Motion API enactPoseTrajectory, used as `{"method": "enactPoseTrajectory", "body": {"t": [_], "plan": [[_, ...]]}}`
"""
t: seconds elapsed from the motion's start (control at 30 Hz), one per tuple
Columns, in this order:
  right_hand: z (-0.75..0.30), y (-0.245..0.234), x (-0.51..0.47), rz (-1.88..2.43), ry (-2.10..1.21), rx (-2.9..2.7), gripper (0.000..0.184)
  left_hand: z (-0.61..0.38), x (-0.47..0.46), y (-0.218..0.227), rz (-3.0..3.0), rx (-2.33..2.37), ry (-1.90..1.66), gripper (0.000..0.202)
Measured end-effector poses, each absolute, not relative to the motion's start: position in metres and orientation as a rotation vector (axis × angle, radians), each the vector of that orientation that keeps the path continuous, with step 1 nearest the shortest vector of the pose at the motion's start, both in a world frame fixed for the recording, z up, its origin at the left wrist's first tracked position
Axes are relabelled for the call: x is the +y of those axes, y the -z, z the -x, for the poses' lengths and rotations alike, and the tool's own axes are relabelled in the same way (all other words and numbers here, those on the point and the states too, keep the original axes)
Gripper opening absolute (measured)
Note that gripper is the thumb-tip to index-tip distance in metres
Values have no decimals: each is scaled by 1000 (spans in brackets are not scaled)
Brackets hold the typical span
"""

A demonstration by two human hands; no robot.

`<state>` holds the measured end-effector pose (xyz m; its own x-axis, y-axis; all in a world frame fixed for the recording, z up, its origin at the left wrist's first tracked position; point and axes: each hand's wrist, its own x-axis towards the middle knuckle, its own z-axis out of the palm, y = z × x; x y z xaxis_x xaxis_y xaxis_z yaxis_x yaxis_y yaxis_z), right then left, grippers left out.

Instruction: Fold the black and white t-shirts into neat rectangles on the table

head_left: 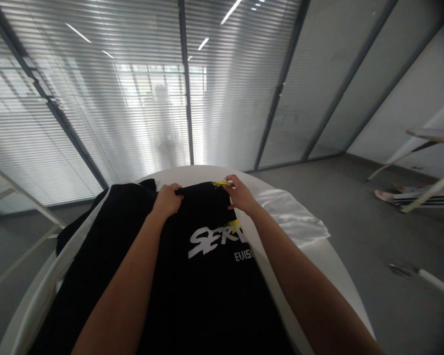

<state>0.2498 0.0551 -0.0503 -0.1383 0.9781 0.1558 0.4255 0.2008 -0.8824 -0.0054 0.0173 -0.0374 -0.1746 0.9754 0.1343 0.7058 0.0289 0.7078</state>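
Black printed cloth [207, 291] stretches over the white counter [196, 173]. My left hand [169, 201] and right hand [240, 195] both grip its far edge.

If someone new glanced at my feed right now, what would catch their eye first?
Probably the black garment at lower middle, with its bold white lettering and yellow print, held at its far end by the left hand and right hand. After that, perhaps the bright blinds behind, and the shiny white cloth on the table's right side.
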Motion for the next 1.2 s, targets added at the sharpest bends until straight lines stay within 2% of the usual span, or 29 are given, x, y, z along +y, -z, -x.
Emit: {"method": "enactPoseTrajectory", "body": {"t": [0.2,0.57,0.87,1.07,1.2], "plan": [[-248,44,48,1322,-1051,-1647,34,2,18,41,-1434,1708,-1071,29],[-250,52,55,1232,-998,-1620,45,1,18,45,-1555,1536,-1214,30],[-256,49,56,1071,-1221,-1339,41,1,17,49,-1644,1355,-1366,34],[-261,49,54,901,-1345,-1249,35,8,13,44,-1795,1447,-1273,59],[-271,45,53,886,-1349,-1460,26,16,8,28,-1908,1407,-1039,41]]}}
